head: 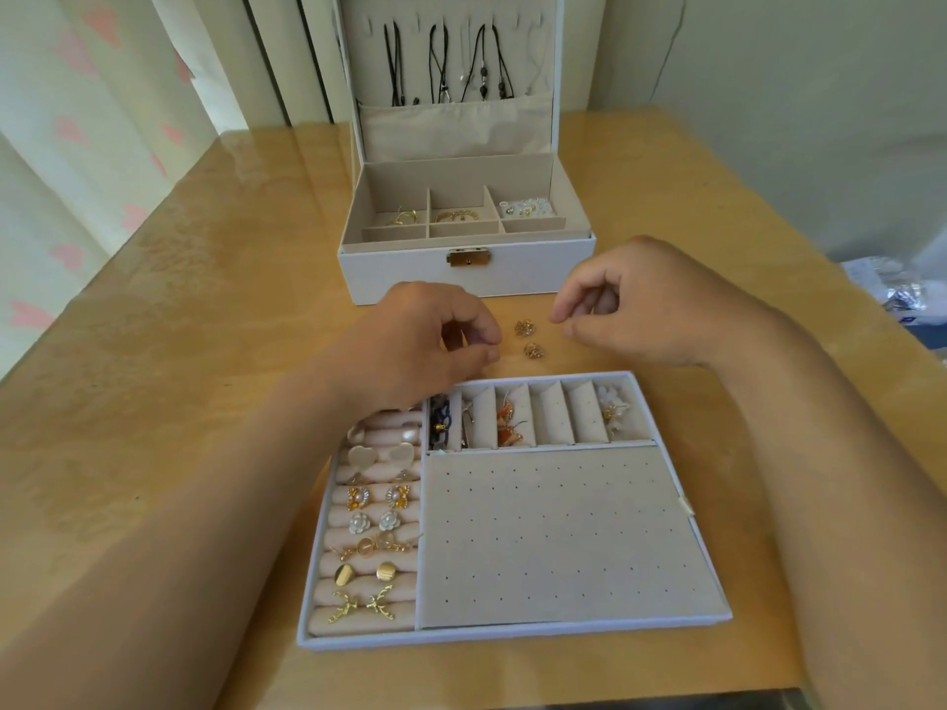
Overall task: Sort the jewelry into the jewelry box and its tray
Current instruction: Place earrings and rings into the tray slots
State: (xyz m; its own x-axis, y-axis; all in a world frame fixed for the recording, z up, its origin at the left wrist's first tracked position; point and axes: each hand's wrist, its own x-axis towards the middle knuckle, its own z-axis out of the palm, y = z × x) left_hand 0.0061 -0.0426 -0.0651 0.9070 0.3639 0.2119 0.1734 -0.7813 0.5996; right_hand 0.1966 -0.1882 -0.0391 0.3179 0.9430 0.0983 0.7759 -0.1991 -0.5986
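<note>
Two gold earrings (522, 328), one behind the other on the surface (205, 310) between jewelry box (410, 274) and crosswise tray (512, 639); left hand (420, 340) fingertips closed, contents undiscernible; right hand (651, 310) thumb and forefinger parted, empty.

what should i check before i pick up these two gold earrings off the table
1. Both gold earrings in reach on the table, between the hands: ok.
2. Right hand grip free: ok, thumb and forefinger apart, nothing between them.
3. Left hand grip free: cannot tell, fingers curled inward.
4. Empty slot in the tray: ok, two slots in the top row are bare.
5. Stud pad bare: ok.
6. Jewelry box open: ok, lid upright.
</note>
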